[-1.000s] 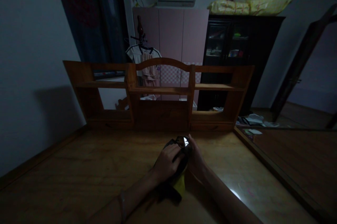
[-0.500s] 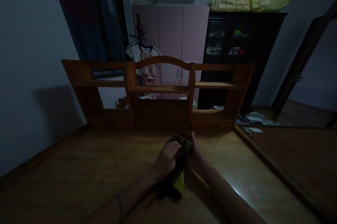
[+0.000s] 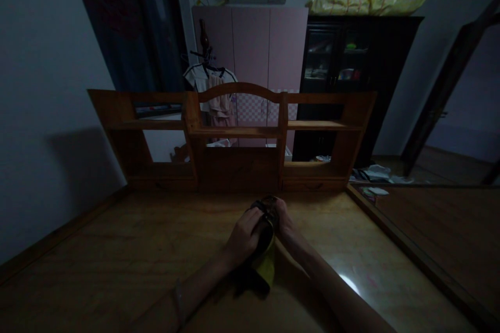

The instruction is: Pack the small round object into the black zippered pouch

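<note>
Bundle too dark to make out
Left hand covers part of it; bottom edge crops both forearms.

1. Looks like soft, matt cloth in the black-and-yellow bundle.
2. Too dim to tell the material of the dark brown object.
3. Shows smooth, glossy wood across the tabletop, with a bright glare spot.
4. Appears wooden too, but duller, on the shelf unit.
5. Reads as smooth, matt panelling on the pink wardrobe.
6. Includes glass in the black cabinet.
7. Resembles crinkled, slightly shiny plastic on the yellow bags.
</note>
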`<state>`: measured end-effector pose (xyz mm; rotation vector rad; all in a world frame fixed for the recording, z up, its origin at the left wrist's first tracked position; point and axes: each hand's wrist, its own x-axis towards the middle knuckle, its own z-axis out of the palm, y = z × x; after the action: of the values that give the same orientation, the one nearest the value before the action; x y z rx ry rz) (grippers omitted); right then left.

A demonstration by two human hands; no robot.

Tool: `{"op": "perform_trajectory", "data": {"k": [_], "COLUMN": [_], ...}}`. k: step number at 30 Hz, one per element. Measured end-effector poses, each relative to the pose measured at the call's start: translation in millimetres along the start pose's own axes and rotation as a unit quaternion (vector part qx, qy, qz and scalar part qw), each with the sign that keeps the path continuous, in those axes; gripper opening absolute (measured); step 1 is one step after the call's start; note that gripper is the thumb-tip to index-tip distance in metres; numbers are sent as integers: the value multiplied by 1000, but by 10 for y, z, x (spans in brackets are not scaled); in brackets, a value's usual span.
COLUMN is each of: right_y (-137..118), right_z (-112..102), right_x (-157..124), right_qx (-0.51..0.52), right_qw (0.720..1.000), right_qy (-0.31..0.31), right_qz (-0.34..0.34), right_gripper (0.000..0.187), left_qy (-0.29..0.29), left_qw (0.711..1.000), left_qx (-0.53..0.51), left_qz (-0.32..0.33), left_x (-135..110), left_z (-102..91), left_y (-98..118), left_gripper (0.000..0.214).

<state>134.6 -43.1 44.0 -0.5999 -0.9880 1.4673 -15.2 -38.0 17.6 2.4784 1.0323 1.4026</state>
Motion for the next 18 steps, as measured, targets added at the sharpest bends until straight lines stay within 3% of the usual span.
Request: {"op": "perform_trajectory", "data": {"k": [3, 11, 14, 18], "right_y": [-38, -84, -87, -34], "right_z": [1, 1, 24, 25], "right_x": [-23, -45, -63, -33], "right_qx": [-88, -221, -222, -163], "right_qw": [994, 965, 965, 983], "right_qy": [2, -21, -18, 17], "right_qz": [-71, -142, -137, -86], "right_gripper": [32, 42, 39, 48], "left_qy": [-8, -5, -12, -19], "left_qw": [998, 993, 995, 999], "left_qx": [-46, -96, -82, -31], "left_qz": [-29, -68, -63, -26], "left_x": [27, 37, 27, 30], "left_z": [-16, -9, -4, 6], "left_y": [71, 76, 84, 136], "left_gripper": [29, 27, 23, 20]}}
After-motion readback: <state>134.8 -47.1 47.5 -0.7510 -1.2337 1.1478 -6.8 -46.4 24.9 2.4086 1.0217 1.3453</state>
